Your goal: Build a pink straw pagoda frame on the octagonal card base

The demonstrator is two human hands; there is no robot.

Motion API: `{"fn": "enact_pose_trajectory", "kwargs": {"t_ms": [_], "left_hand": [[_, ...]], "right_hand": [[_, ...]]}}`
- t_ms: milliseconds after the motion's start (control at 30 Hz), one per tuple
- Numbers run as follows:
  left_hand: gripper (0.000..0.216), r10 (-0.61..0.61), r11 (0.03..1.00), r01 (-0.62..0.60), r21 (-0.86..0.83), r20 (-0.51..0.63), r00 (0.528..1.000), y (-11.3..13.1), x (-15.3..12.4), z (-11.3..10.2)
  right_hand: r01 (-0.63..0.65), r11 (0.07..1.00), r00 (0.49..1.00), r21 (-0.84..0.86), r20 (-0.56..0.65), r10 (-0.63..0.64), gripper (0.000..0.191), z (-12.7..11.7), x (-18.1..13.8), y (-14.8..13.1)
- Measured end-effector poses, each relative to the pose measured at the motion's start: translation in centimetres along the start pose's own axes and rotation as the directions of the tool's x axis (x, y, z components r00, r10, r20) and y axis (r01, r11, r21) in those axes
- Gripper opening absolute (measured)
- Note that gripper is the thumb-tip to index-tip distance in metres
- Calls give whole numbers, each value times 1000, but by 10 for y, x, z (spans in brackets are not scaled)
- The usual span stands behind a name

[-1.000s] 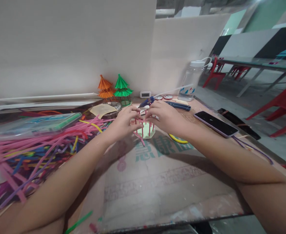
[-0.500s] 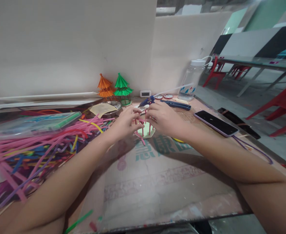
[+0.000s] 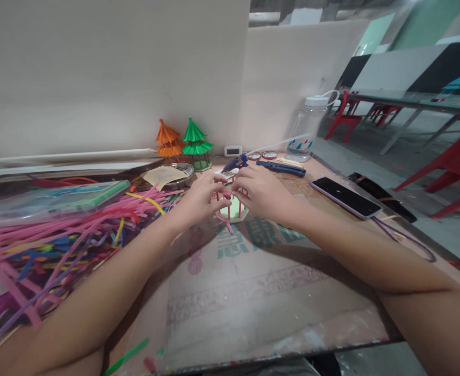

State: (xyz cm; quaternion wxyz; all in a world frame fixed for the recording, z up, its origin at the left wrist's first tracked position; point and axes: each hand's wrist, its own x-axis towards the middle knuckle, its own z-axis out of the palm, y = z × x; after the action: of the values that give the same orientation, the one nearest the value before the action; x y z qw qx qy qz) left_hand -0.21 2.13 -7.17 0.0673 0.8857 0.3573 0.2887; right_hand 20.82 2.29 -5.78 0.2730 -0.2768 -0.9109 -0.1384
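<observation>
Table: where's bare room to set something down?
The cardboard mat between the forearms, nearer than the pink frame, is bare. A smaller patch lies between the right hand and the phone. The left side is crowded with straws.

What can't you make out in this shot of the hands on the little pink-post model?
Head view, the only one:
- Top of the pink-post model: covered by left hand and right hand.
- Whether fingertips pinch a post: too small.
- Straw pile: cut off by the left edge.
- Water bottle label: too blurred to read.
</observation>
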Motion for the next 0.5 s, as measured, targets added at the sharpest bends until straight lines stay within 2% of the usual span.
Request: {"fn": "enact_pose_trajectory", "kwargs": {"t_ms": [133,200,267,367,433,500], "left_hand": [[11,20,1000,-20,-11,-11,1000,-1,0,0],[12,22,1000,-22,-16,-20,1000,-3,-1,0],[12,21,1000,-22,-13,-22,1000,-4,-2,0],[21,10,1000,-10,-3,-35,999,-2,-2,-2],[31,-11,1000,13,26,-60,998,4,-2,-6],[29,-25,996,34,88,-109,994,12,-2,-11]], "right_hand": [[-35,998,998,61,-48,38,23,-9,0,2],[-101,984,989,150,-95,116,21,-16,-4,2],[-210,937,964,278,-100,246,21,-20,-13,0],[-375,829,905,414,-28,424,26,-15,-35,-2],[-446,775,876,447,40,481,28,-4,-48,-3],[-498,735,854,460,116,507,28,8,-57,-4]]}}
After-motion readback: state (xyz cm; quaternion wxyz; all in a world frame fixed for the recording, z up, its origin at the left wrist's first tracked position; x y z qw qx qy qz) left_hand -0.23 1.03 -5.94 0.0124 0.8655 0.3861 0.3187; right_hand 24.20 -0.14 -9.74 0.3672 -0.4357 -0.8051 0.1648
